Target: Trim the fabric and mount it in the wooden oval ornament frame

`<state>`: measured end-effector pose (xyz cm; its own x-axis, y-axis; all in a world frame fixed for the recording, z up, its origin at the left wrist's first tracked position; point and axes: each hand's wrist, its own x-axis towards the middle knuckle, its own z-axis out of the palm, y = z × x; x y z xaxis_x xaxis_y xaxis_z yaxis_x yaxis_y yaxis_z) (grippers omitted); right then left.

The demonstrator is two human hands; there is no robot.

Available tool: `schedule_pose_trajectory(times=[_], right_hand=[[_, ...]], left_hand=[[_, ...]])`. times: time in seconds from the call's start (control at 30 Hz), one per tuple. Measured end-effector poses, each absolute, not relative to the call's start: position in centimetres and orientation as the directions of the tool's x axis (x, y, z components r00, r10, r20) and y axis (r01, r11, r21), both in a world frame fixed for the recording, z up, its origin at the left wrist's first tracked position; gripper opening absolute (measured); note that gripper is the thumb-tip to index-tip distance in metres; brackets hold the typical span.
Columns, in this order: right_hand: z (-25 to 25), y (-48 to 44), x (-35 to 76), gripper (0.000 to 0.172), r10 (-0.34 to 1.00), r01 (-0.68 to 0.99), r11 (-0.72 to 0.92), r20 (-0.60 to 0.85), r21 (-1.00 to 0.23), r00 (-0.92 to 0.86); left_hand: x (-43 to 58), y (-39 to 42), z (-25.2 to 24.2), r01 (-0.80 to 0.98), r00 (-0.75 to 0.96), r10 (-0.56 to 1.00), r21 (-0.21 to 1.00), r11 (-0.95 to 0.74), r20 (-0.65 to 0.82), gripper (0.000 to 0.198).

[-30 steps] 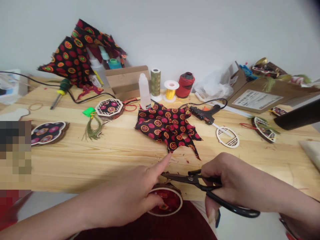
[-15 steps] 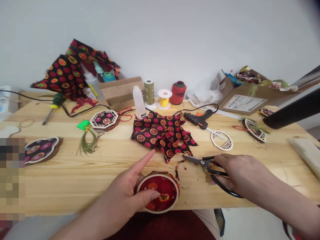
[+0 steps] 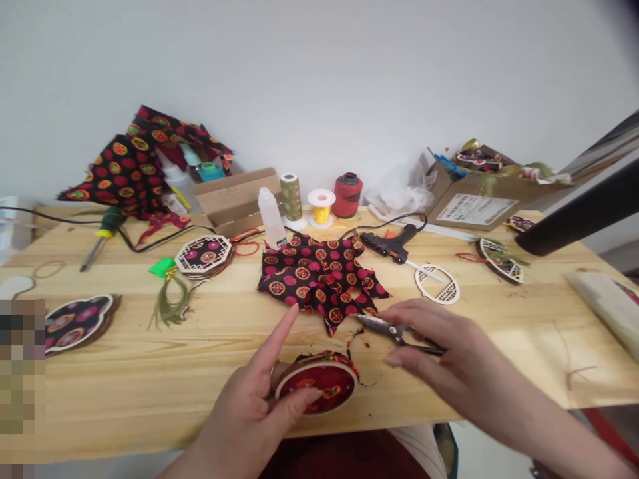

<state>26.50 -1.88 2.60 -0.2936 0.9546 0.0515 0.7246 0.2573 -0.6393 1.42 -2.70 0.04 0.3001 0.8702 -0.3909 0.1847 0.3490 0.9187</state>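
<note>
My left hand [image 3: 259, 399] grips a round, pale-rimmed piece [image 3: 329, 386] faced with dark red patterned fabric. Its thumb lies on the face, the index finger points away, and more patterned cloth bunches along the far edge. Black-handled scissors [image 3: 394, 330] lie on the table, their tips at the ragged edge of a dark patterned cloth [image 3: 312, 273]. Over their handles hovers my right hand [image 3: 444, 352], open, thumb and fingers apart; whether it touches them is hard to tell. Small cloth scraps [image 3: 357, 342] lie between the scissors and the round piece.
Behind the cloth stand a clear bottle [image 3: 272, 216] and thread spools [image 3: 322, 207]. A glue gun [image 3: 392, 243] and an oval lattice frame [image 3: 436, 285] are to the right, near a cardboard box [image 3: 474, 206]. Leftward lie an octagonal ornament [image 3: 204, 256] and a screwdriver [image 3: 100, 239].
My right hand has shifted left over the scissors' handles, and its thumb now stands away from the fingers. The round piece in my left hand has tilted flatter. The view has shifted slightly.
</note>
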Motion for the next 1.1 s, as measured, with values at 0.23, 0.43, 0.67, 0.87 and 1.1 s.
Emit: schedule_pose_trajectory(times=[0.23,0.43,0.67,0.87,1.1], right_hand=[[0.3,-3.0,22.7,0.041,0.955,0.387,0.173,0.057,-0.906,-0.292],[0.9,-2.5,21.7,0.021,0.963,0.263,0.109,0.036,-0.959,-0.267],[0.7,-2.5,21.3,0.013,0.963,0.191,0.115,0.062,-0.975,-0.261],[0.5,-2.5,21.1,0.006,0.966,0.170,0.096,0.050,-0.981,-0.254],[0.2,-2.4,21.0,0.009,0.961,0.134,0.176,0.141,-0.975,-0.238]], left_hand=[[1.4,-2.8,-0.5,0.148,0.265,0.882,0.920,0.362,-0.390,0.094],[1.5,-2.9,-0.7,0.136,0.244,0.893,0.925,0.355,-0.378,0.096],[1.7,-3.2,-0.6,0.179,0.219,0.910,0.931,0.317,-0.352,0.094],[1.6,-3.5,-0.8,0.218,0.203,0.917,0.929,0.299,-0.343,0.093],[1.5,-3.6,-1.0,0.235,0.213,0.933,0.942,0.239,-0.290,0.087]])
